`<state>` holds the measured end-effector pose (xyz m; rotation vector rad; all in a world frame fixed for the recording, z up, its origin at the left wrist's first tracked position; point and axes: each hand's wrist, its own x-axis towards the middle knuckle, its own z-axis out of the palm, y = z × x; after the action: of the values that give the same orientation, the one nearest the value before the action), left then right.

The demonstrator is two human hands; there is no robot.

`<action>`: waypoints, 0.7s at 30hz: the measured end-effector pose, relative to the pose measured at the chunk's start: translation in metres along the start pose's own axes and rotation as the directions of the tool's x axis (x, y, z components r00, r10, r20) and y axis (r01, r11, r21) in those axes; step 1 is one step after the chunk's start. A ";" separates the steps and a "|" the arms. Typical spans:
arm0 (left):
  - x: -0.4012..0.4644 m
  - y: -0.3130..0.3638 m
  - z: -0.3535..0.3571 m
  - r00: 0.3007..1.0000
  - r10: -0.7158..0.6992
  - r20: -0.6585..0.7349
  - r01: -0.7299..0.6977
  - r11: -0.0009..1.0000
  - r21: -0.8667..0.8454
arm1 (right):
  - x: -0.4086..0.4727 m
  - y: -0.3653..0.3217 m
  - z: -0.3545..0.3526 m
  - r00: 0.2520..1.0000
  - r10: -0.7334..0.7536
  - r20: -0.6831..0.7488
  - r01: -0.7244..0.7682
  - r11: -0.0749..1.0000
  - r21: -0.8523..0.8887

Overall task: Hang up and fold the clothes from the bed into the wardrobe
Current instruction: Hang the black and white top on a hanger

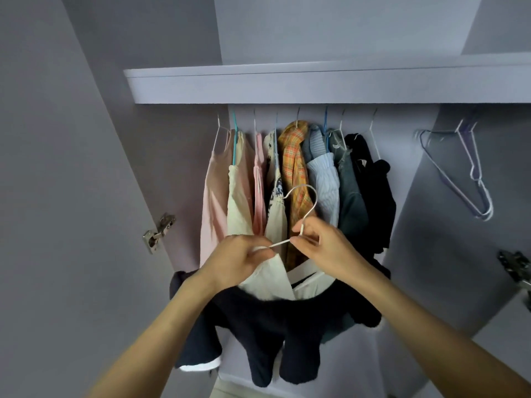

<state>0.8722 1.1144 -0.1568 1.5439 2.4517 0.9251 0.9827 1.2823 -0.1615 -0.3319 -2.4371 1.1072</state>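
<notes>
I face the open wardrobe [316, 84]. A white wire hanger [308, 196] is held up in front of the hanging clothes, its hook pointing upward. My right hand [321, 245] pinches the hanger at the base of the hook. My left hand [238, 259] grips the hanger's left arm together with the cream collar of a dark navy garment [273, 326], which droops below both hands with its sleeves hanging down. Behind, several garments [293, 179] hang on the rail: pink, cream, orange plaid, pale blue, denim and black.
Several spare wire hangers [471, 168] hang at the right of the rail. A shelf board spans the wardrobe above the rail. Door hinges sit at the left [158, 232] and right [514, 265] edges of the opening.
</notes>
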 end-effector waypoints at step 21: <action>-0.032 -0.017 0.027 0.969 -0.118 -0.217 0.210 0.856 0.473 | -0.011 0.023 -0.028 0.995 0.085 -0.054 -0.100 0.898 -0.428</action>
<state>0.8851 1.0943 -0.1950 1.3798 3.0749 0.4384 1.0067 1.3109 -0.1656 -0.6034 -2.6429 0.5749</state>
